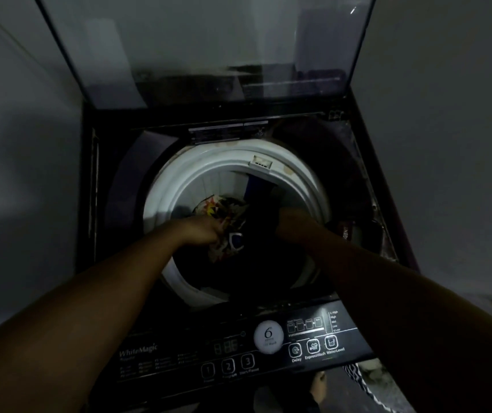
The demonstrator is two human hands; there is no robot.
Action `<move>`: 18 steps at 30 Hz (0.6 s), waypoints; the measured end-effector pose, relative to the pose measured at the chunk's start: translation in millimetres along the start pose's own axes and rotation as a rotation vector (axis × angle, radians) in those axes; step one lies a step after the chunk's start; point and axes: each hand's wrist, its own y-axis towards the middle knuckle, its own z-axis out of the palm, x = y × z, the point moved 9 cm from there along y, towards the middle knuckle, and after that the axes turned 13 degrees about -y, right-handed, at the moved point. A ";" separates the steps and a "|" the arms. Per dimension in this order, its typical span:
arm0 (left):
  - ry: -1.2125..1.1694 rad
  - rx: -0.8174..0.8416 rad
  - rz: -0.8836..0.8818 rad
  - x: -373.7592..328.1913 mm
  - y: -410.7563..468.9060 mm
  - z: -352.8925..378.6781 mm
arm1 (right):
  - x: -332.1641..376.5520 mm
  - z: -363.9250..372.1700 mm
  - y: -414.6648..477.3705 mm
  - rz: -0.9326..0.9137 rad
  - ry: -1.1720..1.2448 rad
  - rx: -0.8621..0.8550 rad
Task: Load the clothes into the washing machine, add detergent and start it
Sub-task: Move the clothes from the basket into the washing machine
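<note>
A black top-loading washing machine (101, 204) stands open, its white drum rim (161, 186) below me. Both my arms reach into the drum. My left hand (201, 231) grips a patterned, multicoloured cloth (224, 210) bunched near the drum's middle. My right hand (288, 223) is pushed into a dark garment (258, 234) that fills the drum's right and near side; its fingers are hidden in the fabric. The scene is dim.
The glass lid (209, 49) stands upright at the back. The control panel (179, 353) with numbered buttons and a round white sticker (268, 336) runs along the near edge. Grey walls close in on both sides. A foot (317, 389) and striped cloth (361, 380) show on the floor.
</note>
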 end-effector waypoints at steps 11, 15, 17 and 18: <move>-0.202 -0.251 0.308 -159.5 -57.9 -36.5 | -52.1 -127.3 -86.5 -0.066 0.119 -0.375; -0.181 -0.272 0.439 -247.8 -66.4 -10.7 | -124.3 -152.5 -126.1 -0.003 0.307 -0.521; -0.184 -0.256 0.496 -290.6 -65.5 12.1 | -163.1 -155.9 -145.3 0.035 0.381 -0.591; -0.184 -0.244 0.528 -312.2 -64.9 26.8 | -183.4 -155.1 -154.1 0.049 0.395 -0.619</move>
